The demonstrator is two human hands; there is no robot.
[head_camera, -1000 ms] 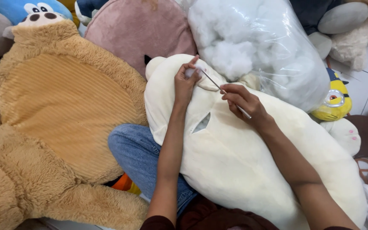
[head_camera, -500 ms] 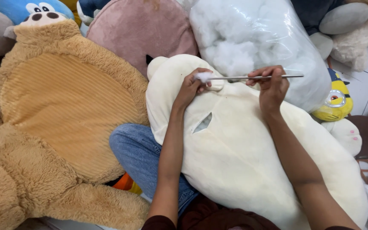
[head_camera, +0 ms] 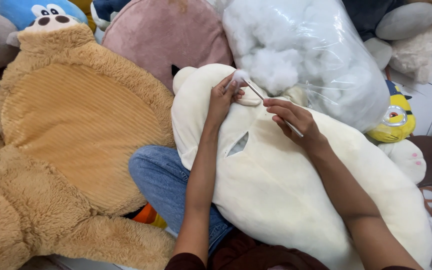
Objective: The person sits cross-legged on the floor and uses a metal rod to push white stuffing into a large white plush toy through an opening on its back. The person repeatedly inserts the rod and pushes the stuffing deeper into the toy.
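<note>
The cream plush toy (head_camera: pixel 286 190) lies across our lap. Our left hand (head_camera: pixel 222 100) pinches a stuffing tuft (head_camera: pixel 239 76) at its upper seam; our right hand (head_camera: pixel 293 119) pinches the thin metal rod (head_camera: pixel 271 106). We keep the rod angled low, feeding small tufts.

Saw bare forearms, no watch or rings. Left hand (head_camera: pixel 222 97), right hand (head_camera: pixel 294 119) ungloved. Dark maroon sleeves (head_camera: pixel 185 261) began near upper arms. Blue denim jeans (head_camera: pixel 168 181) covered bent knee. I noted maroon top at frame bottom.
</note>
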